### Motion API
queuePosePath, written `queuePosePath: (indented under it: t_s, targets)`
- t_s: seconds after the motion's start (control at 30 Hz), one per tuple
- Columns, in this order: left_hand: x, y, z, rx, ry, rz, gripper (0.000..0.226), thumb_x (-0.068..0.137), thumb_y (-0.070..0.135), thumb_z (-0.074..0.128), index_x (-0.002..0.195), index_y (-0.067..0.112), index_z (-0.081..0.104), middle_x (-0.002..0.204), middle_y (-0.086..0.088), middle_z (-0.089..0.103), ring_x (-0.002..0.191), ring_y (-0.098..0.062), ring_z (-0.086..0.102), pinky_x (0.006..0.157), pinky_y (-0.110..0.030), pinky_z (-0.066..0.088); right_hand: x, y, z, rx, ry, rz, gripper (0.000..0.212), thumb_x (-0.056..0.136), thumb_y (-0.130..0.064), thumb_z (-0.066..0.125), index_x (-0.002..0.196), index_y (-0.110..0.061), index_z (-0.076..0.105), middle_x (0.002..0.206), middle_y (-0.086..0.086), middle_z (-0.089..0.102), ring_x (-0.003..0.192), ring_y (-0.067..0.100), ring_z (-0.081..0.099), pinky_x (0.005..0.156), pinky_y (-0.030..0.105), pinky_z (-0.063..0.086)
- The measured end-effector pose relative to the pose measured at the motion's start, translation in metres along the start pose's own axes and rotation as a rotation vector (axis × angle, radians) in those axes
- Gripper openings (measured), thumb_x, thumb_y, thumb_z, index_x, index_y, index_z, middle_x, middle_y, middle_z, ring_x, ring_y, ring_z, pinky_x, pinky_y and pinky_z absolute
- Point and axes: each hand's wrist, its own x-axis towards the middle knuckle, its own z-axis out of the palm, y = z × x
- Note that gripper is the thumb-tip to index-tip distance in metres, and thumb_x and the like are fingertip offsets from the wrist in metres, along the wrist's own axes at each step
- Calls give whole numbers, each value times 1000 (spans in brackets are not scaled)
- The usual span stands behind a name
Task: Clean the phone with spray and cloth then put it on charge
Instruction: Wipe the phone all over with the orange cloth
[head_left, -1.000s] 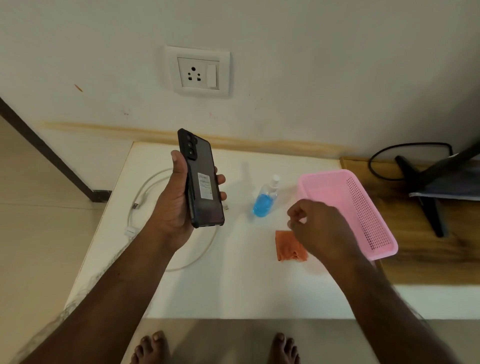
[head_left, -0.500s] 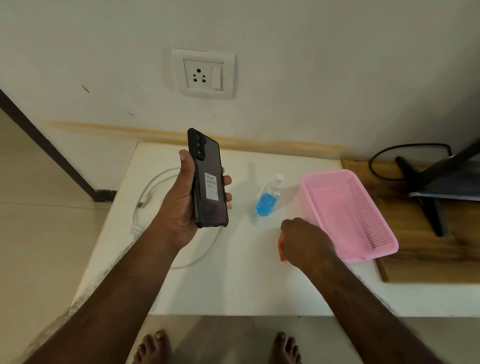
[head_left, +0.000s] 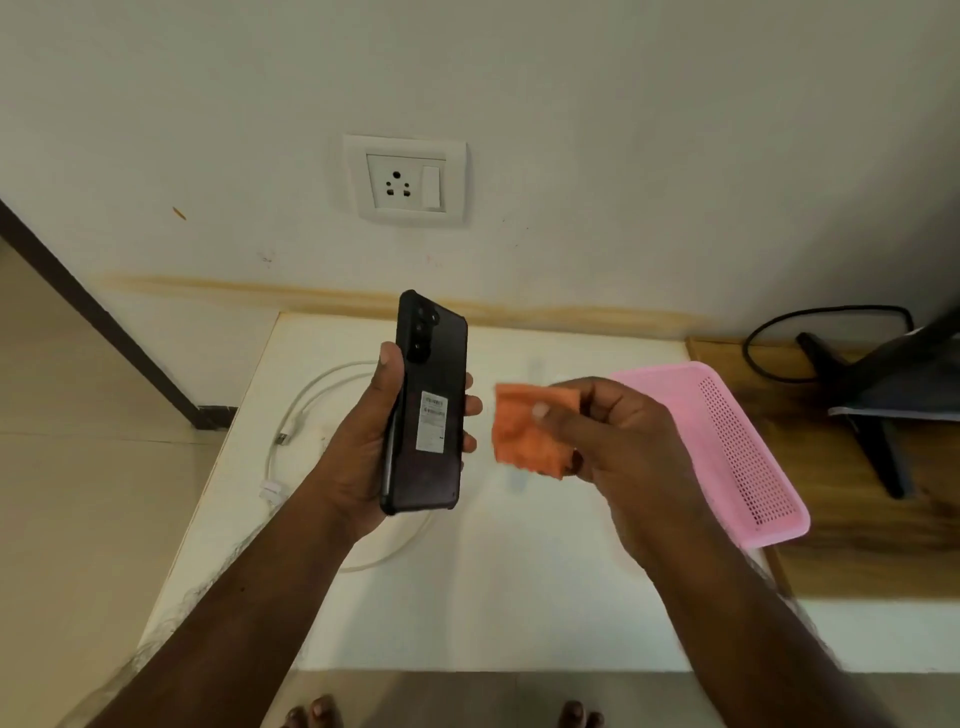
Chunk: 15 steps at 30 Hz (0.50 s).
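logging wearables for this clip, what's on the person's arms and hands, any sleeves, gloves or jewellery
Both forearms are bare as far as the frame shows, with no sleeves in view. The left hand and right hand wear no gloves. No watch, bracelet or ring is visible. The nails look short and unpainted.

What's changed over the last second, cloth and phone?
The right hand went down to the table, took hold of the orange cloth and lifted it toward the phone. The left hand kept gripping the phone upright, back facing the camera.
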Motion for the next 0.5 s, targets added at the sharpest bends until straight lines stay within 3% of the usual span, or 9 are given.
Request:
queuePosePath:
  t_s: [0.07, 0.17, 0.27, 0.33, 0.43, 0.5]
  targets:
    - [-1, -3, 4, 13, -44, -42, 101, 59, 80, 72, 129, 7, 62, 111, -16, 66, 84, -31, 61, 80, -40, 51, 1, -5, 3, 80, 180, -64, 11, 81, -39, 72, 83, -28, 69, 83, -15, 74, 82, 12, 73, 61, 22, 58]
    - [-2, -8, 12, 77, -109, -50, 89, 60, 77, 75, 121, 12, 69, 109, -15, 69, 84, -28, 65, 78, -37, 55, 1, -13, 8, -46, 378, -229, 18, 78, -55, 63, 80, -38, 64, 73, -31, 68, 75, -5, 67, 54, 5, 47]
    - [-4, -14, 22, 201, -113, -48, 84, 60, 80, 72, 116, 18, 72, 109, -15, 71, 84, -28, 67, 76, -35, 57, 3, -8, 18, -30, 359, -293, 9, 90, -40, 69, 93, -33, 75, 81, -16, 74, 75, 4, 68, 60, 11, 51]
    - [-6, -17, 28, 263, -97, -49, 80, 61, 83, 69, 113, 22, 73, 108, -15, 71, 85, -30, 67, 76, -36, 56, 3, -3, 24, -25, 332, -303, 10, 93, -26, 68, 99, -29, 76, 89, -5, 73, 78, 2, 65, 56, 6, 48]
    - [-6, -17, 32, 324, -62, -48, 77, 63, 85, 65, 110, 24, 73, 105, -14, 71, 83, -30, 66, 73, -35, 56, 2, 4, 30, -80, 334, -343, 14, 95, -20, 66, 105, -24, 75, 95, -3, 69, 88, -7, 62, 54, 0, 43]
    - [-6, -16, 32, 345, -44, -42, 75, 64, 85, 64, 107, 24, 73, 100, -13, 71, 82, -29, 65, 71, -32, 55, 1, 7, 33, -113, 336, -368, 17, 95, -21, 65, 109, -21, 75, 95, -5, 68, 89, -3, 63, 58, 2, 44]
